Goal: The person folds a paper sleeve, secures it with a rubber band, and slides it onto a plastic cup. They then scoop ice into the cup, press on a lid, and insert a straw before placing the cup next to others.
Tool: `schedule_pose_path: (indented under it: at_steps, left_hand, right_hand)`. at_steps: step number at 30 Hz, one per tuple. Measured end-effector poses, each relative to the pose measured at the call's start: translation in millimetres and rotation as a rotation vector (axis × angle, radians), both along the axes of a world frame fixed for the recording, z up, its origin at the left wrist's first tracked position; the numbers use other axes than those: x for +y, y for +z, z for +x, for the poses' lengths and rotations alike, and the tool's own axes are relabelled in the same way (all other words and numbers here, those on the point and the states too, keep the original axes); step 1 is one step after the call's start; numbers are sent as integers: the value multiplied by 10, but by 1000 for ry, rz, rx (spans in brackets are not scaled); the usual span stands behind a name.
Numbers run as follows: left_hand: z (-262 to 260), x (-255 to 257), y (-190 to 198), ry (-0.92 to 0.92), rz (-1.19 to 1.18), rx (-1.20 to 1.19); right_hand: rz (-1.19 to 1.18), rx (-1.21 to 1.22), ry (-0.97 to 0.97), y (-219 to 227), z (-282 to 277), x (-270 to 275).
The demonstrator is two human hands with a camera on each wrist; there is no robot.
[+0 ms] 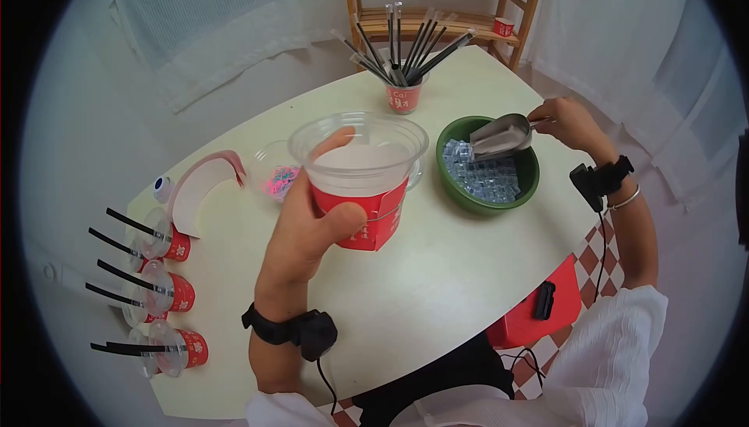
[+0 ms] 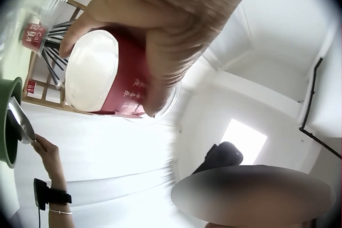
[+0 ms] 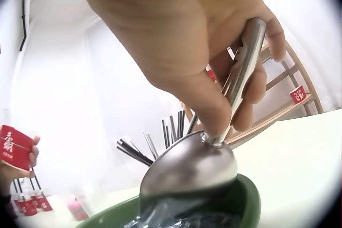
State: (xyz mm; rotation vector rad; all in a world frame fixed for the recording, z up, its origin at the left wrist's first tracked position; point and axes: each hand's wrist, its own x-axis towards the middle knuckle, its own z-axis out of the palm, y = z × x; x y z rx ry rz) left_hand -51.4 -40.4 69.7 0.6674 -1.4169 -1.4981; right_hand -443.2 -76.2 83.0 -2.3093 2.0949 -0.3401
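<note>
My left hand (image 1: pixel 300 224) grips a clear plastic cup (image 1: pixel 360 160) by its red paper sleeve (image 1: pixel 384 212), thumb on the near side. The cup is raised over the middle of the table and looks empty inside; its white base (image 2: pixel 92 70) faces the left wrist camera. In my right hand (image 1: pixel 573 127) is the handle of a metal scoop (image 1: pixel 505 138), the fingers curled round it. The scoop's bowl reaches into a green bowl (image 1: pixel 488 209) of clear ice cubes (image 1: pixel 482 181). In the right wrist view, the scoop's rounded back (image 3: pixel 187 164) hides much of the ice.
A red-sleeved cup (image 1: pixel 403 99) of wrapped black straws stands at the back. Several lidded cups (image 1: pixel 181 294) with straws line the left edge. Pink and blue bits (image 1: pixel 281 184) lie in a clear dish beside a curved paper sleeve (image 1: pixel 201 181). A wooden shelf (image 1: pixel 429 17) is behind.
</note>
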Motion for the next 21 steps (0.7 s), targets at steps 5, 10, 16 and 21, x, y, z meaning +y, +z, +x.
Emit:
schedule_pose_path:
  at_steps: [5,10,16,21]
  left_hand:
    - [-344,-351,-602,-184,245,85]
    - [-661,-574,-919,-148,377,203]
    - [-862,-662,-986,-190,461,350]
    - [-970,-618,-892,-145,498,415]
  right_hand:
    - [-31,-8,26,-50,134,56]
    - [-188,33,131,-216,150,87]
    - [-155,-90,136,-319,34,69]
    - [-153,-169,130,-426,-57,45]
